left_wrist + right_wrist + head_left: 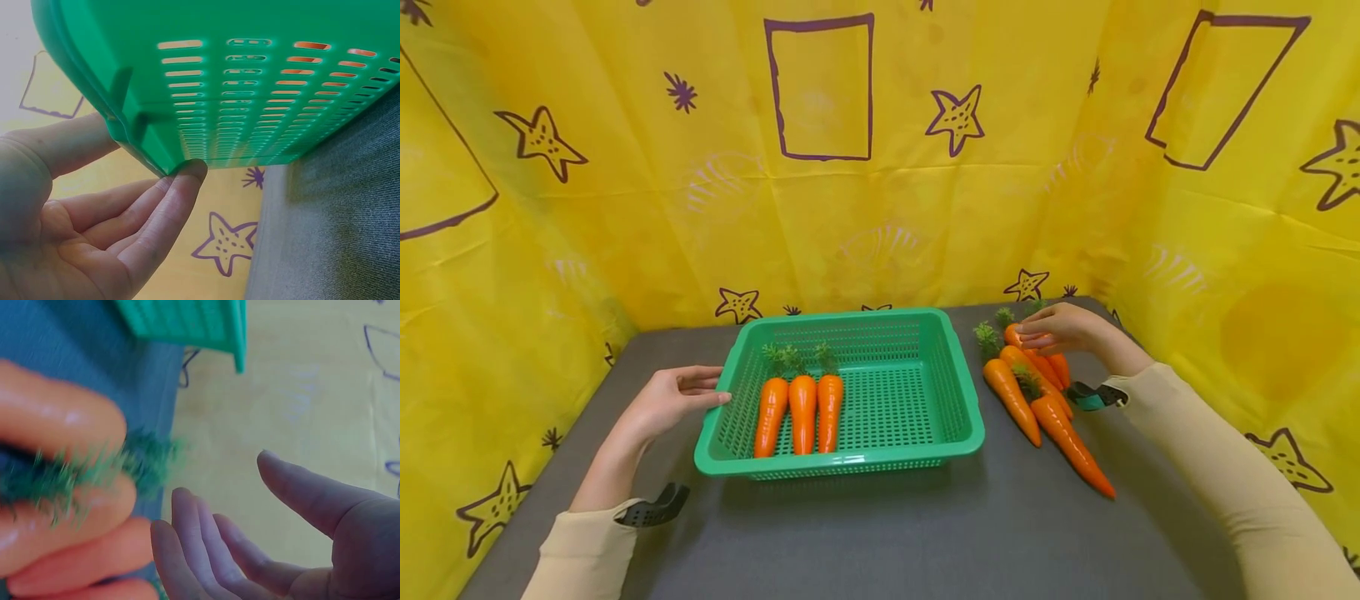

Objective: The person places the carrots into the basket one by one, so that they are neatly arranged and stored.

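Left hand open, fingers straight and relaxed, fingertips touching the left rim and wall of a green perforated plastic basket. Thumb lies along the rim edge, other fingers under the lip; nothing gripped. Basket sits flat on the dark grey table, directly to the right of this hand.

Inside the basket, just past the left hand's fingertips: three orange plastic carrots with green tufted tops, lying side by side, touching, tips pointing toward the person, against the basket's left half.

Right hand spread loosely, fingers straight, palm down over a loose pile of orange plastic carrots on the table to the right of the basket. Fingertips rest on or just above the topmost carrot near its green top; right wrist view is blurred and shows the fingers open beside the carrots, not curled round any. Cannot tell for certain whether they touch. Pile runs from under the hand toward the person, the longest carrot nearest the table's front, apart from the basket.

Cream long sleeves on both arms. Yellow cloth with purple stars and rectangles hangs behind and on both sides.
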A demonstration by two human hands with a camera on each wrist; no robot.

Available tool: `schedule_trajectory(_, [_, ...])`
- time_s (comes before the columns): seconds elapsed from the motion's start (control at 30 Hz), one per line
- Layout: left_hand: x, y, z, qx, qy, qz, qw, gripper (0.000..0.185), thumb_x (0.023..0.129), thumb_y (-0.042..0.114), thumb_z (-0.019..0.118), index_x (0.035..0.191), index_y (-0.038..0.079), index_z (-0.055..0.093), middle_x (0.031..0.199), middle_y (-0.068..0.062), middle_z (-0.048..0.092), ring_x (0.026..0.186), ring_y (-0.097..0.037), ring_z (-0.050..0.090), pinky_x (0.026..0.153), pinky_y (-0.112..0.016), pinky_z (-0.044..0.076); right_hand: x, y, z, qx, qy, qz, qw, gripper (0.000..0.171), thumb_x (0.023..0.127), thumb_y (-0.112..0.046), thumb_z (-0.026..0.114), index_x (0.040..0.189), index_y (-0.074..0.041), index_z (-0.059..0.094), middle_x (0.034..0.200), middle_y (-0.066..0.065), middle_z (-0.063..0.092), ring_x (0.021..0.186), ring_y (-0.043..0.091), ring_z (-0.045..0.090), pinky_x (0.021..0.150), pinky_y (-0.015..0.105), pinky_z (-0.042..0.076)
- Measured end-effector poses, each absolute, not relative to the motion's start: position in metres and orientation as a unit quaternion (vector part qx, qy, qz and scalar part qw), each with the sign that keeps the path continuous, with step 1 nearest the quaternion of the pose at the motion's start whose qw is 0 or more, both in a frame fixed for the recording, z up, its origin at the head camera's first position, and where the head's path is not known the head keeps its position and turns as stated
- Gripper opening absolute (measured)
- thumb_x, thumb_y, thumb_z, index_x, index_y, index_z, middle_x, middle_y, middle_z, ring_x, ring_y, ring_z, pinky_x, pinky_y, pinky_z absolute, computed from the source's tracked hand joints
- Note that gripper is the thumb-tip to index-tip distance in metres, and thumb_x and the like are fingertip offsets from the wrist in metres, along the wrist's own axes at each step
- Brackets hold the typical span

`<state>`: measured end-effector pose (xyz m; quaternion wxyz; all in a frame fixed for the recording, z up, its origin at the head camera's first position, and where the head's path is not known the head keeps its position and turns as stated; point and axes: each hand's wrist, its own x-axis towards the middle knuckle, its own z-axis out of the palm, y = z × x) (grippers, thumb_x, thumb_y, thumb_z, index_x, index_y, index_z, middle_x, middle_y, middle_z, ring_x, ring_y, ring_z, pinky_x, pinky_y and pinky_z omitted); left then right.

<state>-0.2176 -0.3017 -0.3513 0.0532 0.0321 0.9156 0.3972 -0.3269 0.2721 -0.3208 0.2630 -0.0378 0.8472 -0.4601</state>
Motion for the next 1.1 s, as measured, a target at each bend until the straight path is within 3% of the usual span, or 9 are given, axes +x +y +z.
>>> schedule_trajectory(0.2, [-0.217, -0.303, -0.353, 0.034, 0.916, 0.397, 0.051, 0.076, 0.083, 0.047, 0.070, 0.138, 0.001, 0.046, 0.131, -0.026, 0.054, 0.120, -0.040, 0.053, 0.095, -0.053, 0.046, -0.331, 0.292, -0.333, -0.005, 0.840, -0.482, 0.250, 0.064, 0.099, -0.027, 0.052, 0.143, 0.012, 0.027, 0.139, 0.027, 0.045, 0.112, 0.020, 0.062, 0.107, 0.047, 0.038])
schedule_trajectory(0.4, [-0.217, -0.303, -0.354, 0.035, 0.915, 0.400, 0.051, 0.075, 0.083, 0.046, 0.070, 0.138, 0.001, 0.047, 0.131, -0.025, 0.055, 0.120, -0.039, 0.054, 0.095, -0.052, 0.047, -0.332, 0.308, -0.343, 0.017, 0.826, -0.505, 0.251, 0.064, 0.099, -0.025, 0.050, 0.143, 0.013, 0.025, 0.141, 0.028, 0.043, 0.119, 0.026, 0.056, 0.108, 0.047, 0.037])
schedule_trajectory(0.6, [-0.218, -0.302, -0.354, 0.039, 0.914, 0.401, 0.050, 0.075, 0.083, 0.046, 0.069, 0.138, 0.001, 0.047, 0.131, -0.026, 0.054, 0.120, -0.039, 0.053, 0.094, -0.051, 0.048, -0.333, 0.321, -0.351, 0.043, 0.806, -0.536, 0.249, 0.069, 0.098, -0.022, 0.053, 0.144, 0.016, 0.017, 0.113, 0.007, 0.064, 0.103, 0.015, 0.064, 0.107, 0.044, 0.038])
schedule_trajectory(0.93, [-0.218, -0.302, -0.355, 0.042, 0.912, 0.406, 0.040, 0.072, 0.084, 0.044, 0.070, 0.137, 0.000, 0.048, 0.129, -0.026, 0.055, 0.117, -0.039, 0.055, 0.093, -0.051, 0.049, -0.342, 0.336, -0.368, 0.098, 0.774, -0.572, 0.255, 0.068, 0.097, -0.018, 0.054, 0.144, 0.014, 0.018, 0.086, -0.007, 0.067, 0.086, 0.005, 0.065, 0.103, 0.037, 0.044])
schedule_trajectory(1.1, [-0.217, -0.302, -0.355, 0.043, 0.912, 0.405, 0.036, 0.070, 0.084, 0.043, 0.069, 0.136, -0.001, 0.049, 0.128, -0.026, 0.056, 0.116, -0.039, 0.056, 0.092, -0.050, 0.049, -0.347, 0.342, -0.379, 0.108, 0.782, -0.561, 0.250, 0.077, 0.093, -0.023, 0.060, 0.142, 0.016, 0.017, 0.080, -0.010, 0.064, 0.079, 0.001, 0.063, 0.091, 0.030, 0.052])
